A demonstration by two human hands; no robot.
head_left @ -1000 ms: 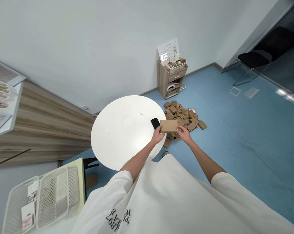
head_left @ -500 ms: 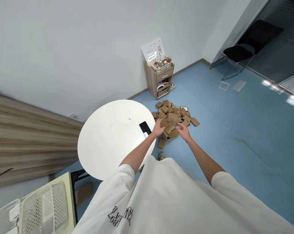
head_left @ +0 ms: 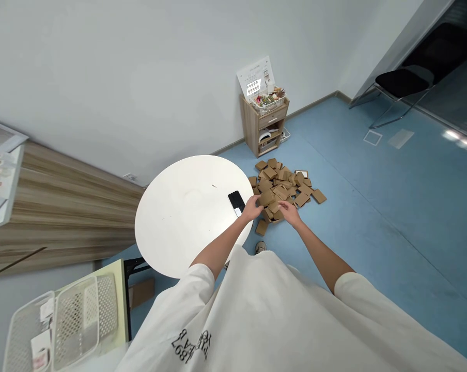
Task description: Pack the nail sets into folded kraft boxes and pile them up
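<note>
My left hand is closed on the edge of a small flat brown cardboard box, its thumb toward me. Facing it from the right, my right hand has its fingers stretched toward that box, with a small gap between. Both hands appear above a heap of similar cardboard boxes on the floor. Beside my left hand, a black phone lies near the right edge of a round white table.
A small wooden cabinet with a basket of decorations stands by the wall. At lower left are white plastic baskets on a pale table. A black chair is at far right, on the blue floor.
The view has swung left, so the table and heap sit further right. My hands have come slightly closer together, and the box at my left hand has turned to show more of its face.
</note>
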